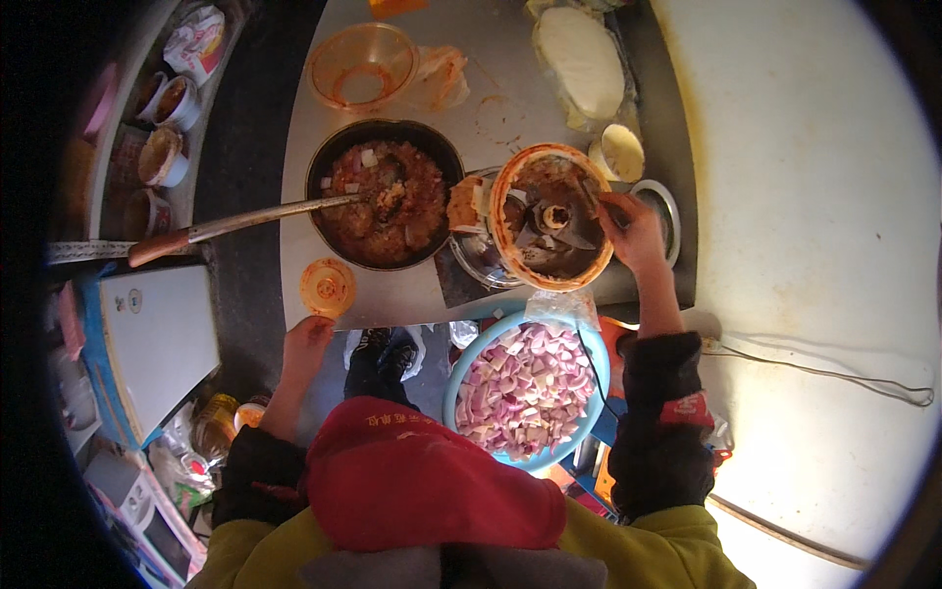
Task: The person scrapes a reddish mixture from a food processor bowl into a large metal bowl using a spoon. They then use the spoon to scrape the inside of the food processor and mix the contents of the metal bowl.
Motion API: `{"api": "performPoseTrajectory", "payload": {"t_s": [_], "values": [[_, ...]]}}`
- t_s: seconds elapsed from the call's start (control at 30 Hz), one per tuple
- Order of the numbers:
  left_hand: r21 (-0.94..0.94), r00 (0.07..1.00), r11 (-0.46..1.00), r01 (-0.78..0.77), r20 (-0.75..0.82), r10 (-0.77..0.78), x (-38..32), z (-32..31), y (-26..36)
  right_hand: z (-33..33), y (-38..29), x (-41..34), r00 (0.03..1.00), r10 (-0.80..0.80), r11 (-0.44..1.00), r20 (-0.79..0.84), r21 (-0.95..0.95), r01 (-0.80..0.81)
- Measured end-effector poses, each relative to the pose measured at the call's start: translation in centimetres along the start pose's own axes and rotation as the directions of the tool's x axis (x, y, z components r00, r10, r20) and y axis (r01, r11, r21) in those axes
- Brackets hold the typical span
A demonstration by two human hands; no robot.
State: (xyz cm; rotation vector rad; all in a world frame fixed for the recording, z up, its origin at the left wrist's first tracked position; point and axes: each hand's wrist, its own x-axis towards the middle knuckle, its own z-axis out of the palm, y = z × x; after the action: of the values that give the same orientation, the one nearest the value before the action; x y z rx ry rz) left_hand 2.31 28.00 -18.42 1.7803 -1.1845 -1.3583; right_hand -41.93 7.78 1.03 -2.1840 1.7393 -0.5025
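Note:
My left hand (pixel 309 339) is at the counter's front edge, its fingers pinching the rim of a small round orange-stained plastic lid (pixel 328 287). My right hand (pixel 634 227) reaches over the right rim of a food processor bowl (pixel 503 254); whether its fingers grip anything is unclear. Inside that bowl, metal blades (pixel 570 237) surround a central hub, and reddish-brown residue coats the wall. Left of it stands a dark pan (pixel 318 158) of reddish minced mixture (pixel 423 173) with a few onion pieces. A wooden-handled ladle (pixel 250 217) rests in the mixture, its handle jutting left past the counter.
Below the counter sits a blue basin (pixel 450 397) of chopped red onion (pixel 526 390). Behind the pan is a stained clear plastic bowl (pixel 401 62). Wrapped pale dough (pixel 581 59) and a cream cup (pixel 607 158) lie back right. Tubs (pixel 168 158) fill the left shelf; a wall (pixel 795 184) bounds the right.

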Motion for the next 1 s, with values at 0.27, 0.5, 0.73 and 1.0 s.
{"api": "performPoseTrajectory", "payload": {"t_s": [0.27, 0.5, 0.73, 1.0], "values": [[0.116, 0.999, 0.992, 0.050, -0.012, -0.049, -0.7, -0.8, -1.0, 2.8, 0.5, 4.5, 0.981, -0.043, 0.930, 0.190, 0.367, -0.030], [0.069, 0.999, 0.997, 0.043, 0.008, -0.043, -0.3, -1.5, -0.9, -3.0, -1.8, 3.3, 0.980, -0.069, 0.934, 0.186, 0.357, -0.002], [-0.032, 0.998, 0.999, -0.023, 0.053, 0.025, 0.2, -1.1, -0.9, -1.0, -1.2, 2.5, 0.997, 0.081, 0.909, -0.004, 0.410, -0.072], [0.100, 0.999, 0.995, -0.006, 0.055, 0.001, 0.0, -1.3, -0.3, 1.1, -4.2, 1.5, 0.870, -0.367, 0.924, 0.328, 0.240, 0.299]]}}
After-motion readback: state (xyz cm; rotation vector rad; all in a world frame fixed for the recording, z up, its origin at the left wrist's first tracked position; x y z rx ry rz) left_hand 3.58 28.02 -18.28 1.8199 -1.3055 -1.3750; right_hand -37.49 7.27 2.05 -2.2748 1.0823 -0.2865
